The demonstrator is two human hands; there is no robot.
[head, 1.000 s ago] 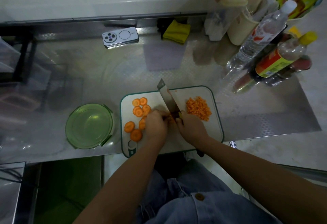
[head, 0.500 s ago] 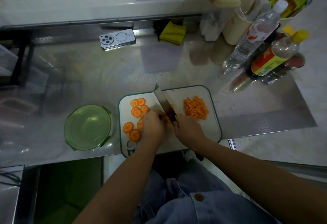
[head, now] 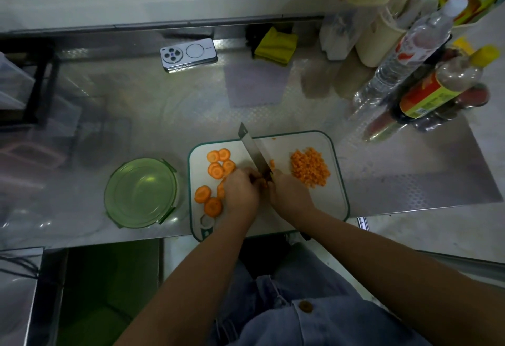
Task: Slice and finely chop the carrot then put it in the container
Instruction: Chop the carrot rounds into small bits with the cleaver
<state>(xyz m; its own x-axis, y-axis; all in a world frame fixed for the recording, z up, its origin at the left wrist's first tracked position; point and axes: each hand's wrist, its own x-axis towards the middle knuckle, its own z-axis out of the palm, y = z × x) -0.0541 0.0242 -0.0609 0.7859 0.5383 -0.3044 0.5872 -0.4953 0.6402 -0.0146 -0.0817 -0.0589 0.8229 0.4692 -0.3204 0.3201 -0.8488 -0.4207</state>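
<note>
Right hand [head: 289, 195] clamped round handle of steel knife [head: 255, 151]. Left hand [head: 240, 189], fingers curled, pins small carrot piece [head: 264, 183] beside blade. White green-rimmed cutting board [head: 337, 209]: round orange carrot slices [head: 216, 171] left, chopped carrot pile [head: 310, 166] right. Round green container [head: 140, 192] just beside board.

right hand [head: 291, 195] over knife [head: 254, 151] handle

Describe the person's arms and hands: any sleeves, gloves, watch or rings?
Both forearms are bare to the frame's edge, no sleeve showing. The left hand and right hand wear no gloves; no watch, bracelet or ring is visible. Below them is a blue denim garment with a brown button.
</note>
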